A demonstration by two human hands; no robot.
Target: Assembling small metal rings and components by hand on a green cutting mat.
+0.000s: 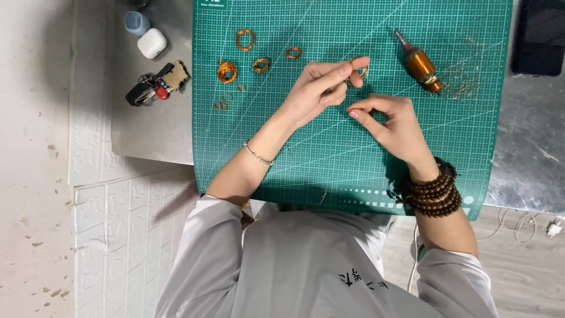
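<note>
My left hand (321, 88) is over the green cutting mat (353, 147), pinching a small coil of copper wire (360, 70) between thumb and fingertips. My right hand (391, 121) sits just below and to the right, fingers pinched together, seemingly on a thin wire strand too fine to make out. Several wound copper wire rings (246, 40) lie on the mat's upper left, the fattest one (227, 72) among them. A motor armature (421, 63) with copper winding rests at the upper right, with loose wire scraps (462, 82) beside it.
A bunch of keys (154, 87), a white earbud case (152, 43) and a blue-grey case (136, 22) lie on the grey metal table (153, 129) left of the mat. A dark device (538, 38) sits at the top right. A white cable (518, 224) hangs at the right edge.
</note>
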